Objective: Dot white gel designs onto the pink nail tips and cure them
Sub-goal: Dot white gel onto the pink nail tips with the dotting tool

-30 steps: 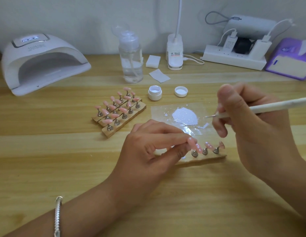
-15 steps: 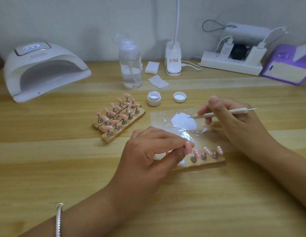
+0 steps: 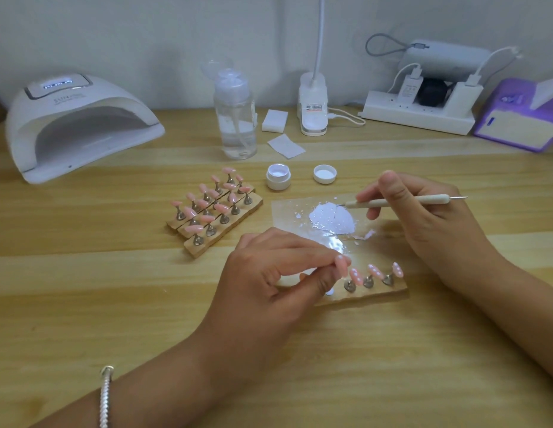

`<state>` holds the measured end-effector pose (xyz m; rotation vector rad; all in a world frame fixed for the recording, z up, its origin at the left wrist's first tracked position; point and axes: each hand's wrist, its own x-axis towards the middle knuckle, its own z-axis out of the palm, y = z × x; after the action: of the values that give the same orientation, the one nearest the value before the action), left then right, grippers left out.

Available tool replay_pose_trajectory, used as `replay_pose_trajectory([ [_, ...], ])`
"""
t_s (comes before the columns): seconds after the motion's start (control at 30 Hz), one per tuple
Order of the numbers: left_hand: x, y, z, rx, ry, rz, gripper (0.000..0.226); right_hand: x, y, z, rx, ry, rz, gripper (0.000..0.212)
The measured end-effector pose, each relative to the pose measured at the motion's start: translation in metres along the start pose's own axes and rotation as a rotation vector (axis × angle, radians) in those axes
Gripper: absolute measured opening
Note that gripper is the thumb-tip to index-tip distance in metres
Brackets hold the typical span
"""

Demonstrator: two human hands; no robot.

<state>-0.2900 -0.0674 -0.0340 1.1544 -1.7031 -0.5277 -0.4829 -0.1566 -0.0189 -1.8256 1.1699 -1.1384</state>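
My left hand (image 3: 278, 273) pinches a pink nail tip (image 3: 342, 266) on its stand at the left end of a wooden holder strip (image 3: 377, 292). Three more pink tips with white dots stand on that strip to the right. My right hand (image 3: 423, 223) grips a white dotting tool (image 3: 401, 201) whose metal point touches the pool of white gel (image 3: 330, 219) on a clear palette sheet (image 3: 287, 211). An open white gel jar (image 3: 278, 177) and its lid (image 3: 324, 174) sit behind the palette. The white curing lamp (image 3: 77, 125) stands at the far left.
Three wooden strips of plain pink nail tips (image 3: 213, 208) lie left of the palette. Behind are a clear pump bottle (image 3: 235, 118), white wipes (image 3: 284, 145), a clip lamp base (image 3: 312, 112), a power strip with chargers (image 3: 420, 115) and a purple tissue box (image 3: 522, 118).
My right hand has moved from above the strip away to the palette, putting the tool's point into the white gel. My left hand keeps its pinch on the nail tip.
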Motion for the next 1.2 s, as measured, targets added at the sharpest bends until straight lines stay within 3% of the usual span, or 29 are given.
replay_pose_trajectory([
  [0.13,0.0,0.001,0.0,0.01,0.002,-0.015,0.008,-0.002,-0.008,-0.003,0.06,0.061,-0.038,0.044],
  [0.3,0.001,0.001,-0.001,-0.001,0.003,-0.023,0.005,-0.011,-0.03,0.0,0.256,0.11,-0.159,0.035],
  [0.43,0.001,0.001,0.0,-0.005,0.008,-0.03,0.006,-0.023,-0.041,0.01,0.406,0.012,-0.09,0.05],
  [0.6,0.001,0.002,-0.002,-0.011,0.0,-0.011,0.007,-0.033,-0.045,0.02,0.431,-0.058,-0.111,0.049],
  [1.2,0.001,0.003,-0.003,0.014,-0.016,0.016,0.012,-0.037,-0.043,0.024,0.387,-0.057,-0.112,0.034],
])
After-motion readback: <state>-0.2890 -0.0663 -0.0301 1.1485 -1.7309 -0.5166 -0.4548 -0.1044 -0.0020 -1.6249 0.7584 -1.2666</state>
